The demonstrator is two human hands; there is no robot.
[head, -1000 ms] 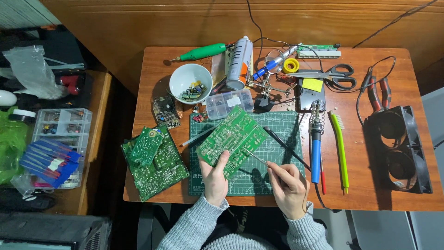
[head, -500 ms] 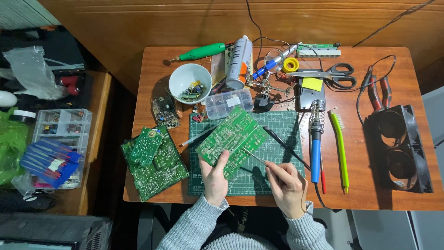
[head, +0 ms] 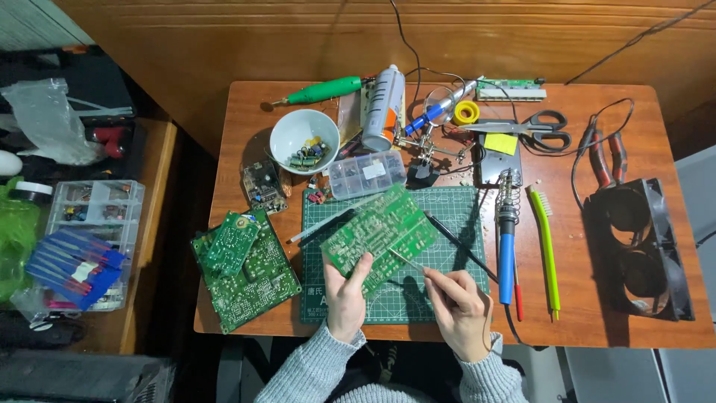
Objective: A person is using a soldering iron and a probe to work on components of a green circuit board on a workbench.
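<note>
head cam | overhead, facing straight down | mid-distance | whole table (head: 246,112)

Even, fairly bright light falls on the wooden table (head: 634,321) from above, slightly from the right, so shadows are soft and lie to the left: a dark crescent beside the white bowl (head: 302,138), a thin one left of the blue-handled soldering iron (head: 507,250). The green circuit board (head: 380,235) and cutting mat (head: 455,201) are evenly lit, without glare; only the spray can (head: 382,104) carries a pale sheen. The surroundings to the left and below the table are dim. Focus is sharp in the middle, small parts stay soft. The table's edges bow slightly, a wide-lens distortion.
</note>
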